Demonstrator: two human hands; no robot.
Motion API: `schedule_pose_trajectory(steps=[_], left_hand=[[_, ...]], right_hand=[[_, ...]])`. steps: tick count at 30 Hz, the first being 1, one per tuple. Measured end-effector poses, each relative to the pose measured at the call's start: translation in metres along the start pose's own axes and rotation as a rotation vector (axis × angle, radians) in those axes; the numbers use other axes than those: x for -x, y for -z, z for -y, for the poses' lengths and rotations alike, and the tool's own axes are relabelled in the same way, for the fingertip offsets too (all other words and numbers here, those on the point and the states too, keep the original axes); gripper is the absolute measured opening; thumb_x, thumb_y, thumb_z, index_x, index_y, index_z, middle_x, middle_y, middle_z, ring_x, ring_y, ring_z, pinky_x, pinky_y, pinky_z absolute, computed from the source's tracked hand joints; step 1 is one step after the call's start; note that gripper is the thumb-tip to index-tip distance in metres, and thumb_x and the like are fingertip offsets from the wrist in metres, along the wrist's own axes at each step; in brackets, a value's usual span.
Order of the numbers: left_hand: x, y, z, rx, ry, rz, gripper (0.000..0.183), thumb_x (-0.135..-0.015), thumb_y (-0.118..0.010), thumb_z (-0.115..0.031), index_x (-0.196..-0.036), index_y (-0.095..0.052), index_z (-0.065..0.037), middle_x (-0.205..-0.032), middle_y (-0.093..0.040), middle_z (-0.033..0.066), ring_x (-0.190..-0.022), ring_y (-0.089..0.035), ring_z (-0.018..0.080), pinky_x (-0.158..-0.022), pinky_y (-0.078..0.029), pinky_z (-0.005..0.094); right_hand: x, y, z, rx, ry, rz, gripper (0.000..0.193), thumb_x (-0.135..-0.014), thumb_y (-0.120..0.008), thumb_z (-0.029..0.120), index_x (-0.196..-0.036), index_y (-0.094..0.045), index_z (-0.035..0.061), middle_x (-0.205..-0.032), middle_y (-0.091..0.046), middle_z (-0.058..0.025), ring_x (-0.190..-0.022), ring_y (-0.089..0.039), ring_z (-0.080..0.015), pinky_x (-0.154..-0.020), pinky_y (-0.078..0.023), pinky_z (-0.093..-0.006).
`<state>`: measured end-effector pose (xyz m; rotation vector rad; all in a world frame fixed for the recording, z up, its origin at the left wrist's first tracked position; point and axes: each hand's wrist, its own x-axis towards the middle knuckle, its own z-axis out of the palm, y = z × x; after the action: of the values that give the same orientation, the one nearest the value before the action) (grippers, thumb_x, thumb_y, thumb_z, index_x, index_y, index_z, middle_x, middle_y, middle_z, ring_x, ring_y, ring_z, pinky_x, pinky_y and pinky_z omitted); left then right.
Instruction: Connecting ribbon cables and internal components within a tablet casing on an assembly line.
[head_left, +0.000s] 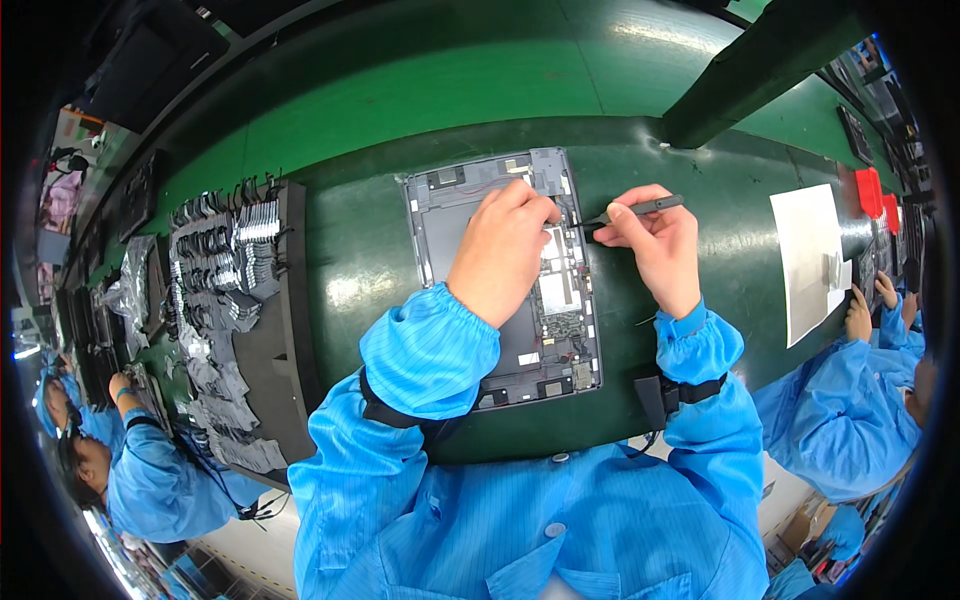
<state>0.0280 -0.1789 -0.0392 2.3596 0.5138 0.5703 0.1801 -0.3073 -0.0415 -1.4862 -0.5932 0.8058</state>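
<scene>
Blue smock [450, 520] cloth is seen at six o'clock, with both sleeves gathered by elastic at the cuffs. Beyond it, at the centre of the view, the chassis [515, 335] is laid flat on the green table [365, 240], its inner side turned up. At the chassis's three o'clock a silver plate [558, 290] is exposed, and just below it, at four, a circuit board [567, 330] is seen.

The chassis is partly covered by the left hand [500, 245], whose fingers are curled and lowered to about its one o'clock (whether anything is pinched beneath them cannot be made out). By the right hand [655, 240], at two o'clock, a slim dark tool [655, 205] is gripped between thumb and fingers, the other fingers folded in. Its tip is pointed leftward at the chassis's edge, close to the left fingertips; whether contact is made is too small to be judged.

At nine o'clock, a dark tray [292, 330] is packed with rows of silver and black parts [230, 300]. At three, a pale sheet [803, 260] is laid on the table, with red bins [868, 193] placed beyond it. Blue-clad co-workers are seen at eight and between three and four.
</scene>
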Motion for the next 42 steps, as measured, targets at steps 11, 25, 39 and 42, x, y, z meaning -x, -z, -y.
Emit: schedule_pose_trajectory(steps=[11, 25, 39, 42], left_hand=[[0.001, -0.001, -0.001, -0.009, 0.021, 0.009, 0.019, -0.074, -0.068, 0.001, -0.092, -0.065, -0.004, -0.09, -0.058, 0.0112, -0.09, -0.059, 0.0324, -0.078, -0.05, 0.04], [0.001, 0.001, -0.008, -0.069, -0.013, 0.094, 0.027, -0.077, -0.068, -0.001, -0.102, -0.068, -0.011, -0.093, -0.053, 0.0077, -0.09, -0.052, 0.0279, -0.08, -0.047, 0.0371], [0.0, 0.003, -0.006, -0.051, 0.002, 0.108, 0.027, -0.077, -0.068, -0.002, -0.102, -0.067, -0.011, -0.093, -0.052, 0.0074, -0.092, -0.052, 0.0276, -0.082, -0.047, 0.0373], [0.0, 0.003, -0.007, -0.059, 0.008, 0.112, 0.026, -0.077, -0.068, -0.002, -0.102, -0.067, -0.011, -0.093, -0.052, 0.0074, -0.092, -0.052, 0.0275, -0.082, -0.047, 0.0372]], right_hand=[[-0.001, -0.003, 0.0, 0.007, -0.006, -0.03, 0.012, -0.09, -0.063, 0.005, -0.096, -0.058, -0.0045, -0.083, -0.065, -0.0105, -0.073, -0.07, -0.018, -0.064, -0.058, -0.0258], [0.004, -0.003, -0.002, 0.02, 0.028, -0.056, 0.014, -0.092, -0.061, 0.007, -0.097, -0.057, -0.0049, -0.083, -0.065, -0.0113, -0.075, -0.07, -0.0188, -0.066, -0.057, -0.026], [0.009, -0.009, -0.002, -0.025, 0.041, -0.043, 0.013, -0.093, -0.06, 0.006, -0.099, -0.054, -0.0045, -0.085, -0.066, -0.013, -0.079, -0.07, -0.0202, -0.068, -0.058, -0.0272], [0.009, -0.01, -0.006, -0.019, 0.056, -0.053, 0.013, -0.093, -0.059, 0.006, -0.098, -0.054, -0.0046, -0.085, -0.066, -0.0136, -0.079, -0.07, -0.0203, -0.068, -0.059, -0.0274]])
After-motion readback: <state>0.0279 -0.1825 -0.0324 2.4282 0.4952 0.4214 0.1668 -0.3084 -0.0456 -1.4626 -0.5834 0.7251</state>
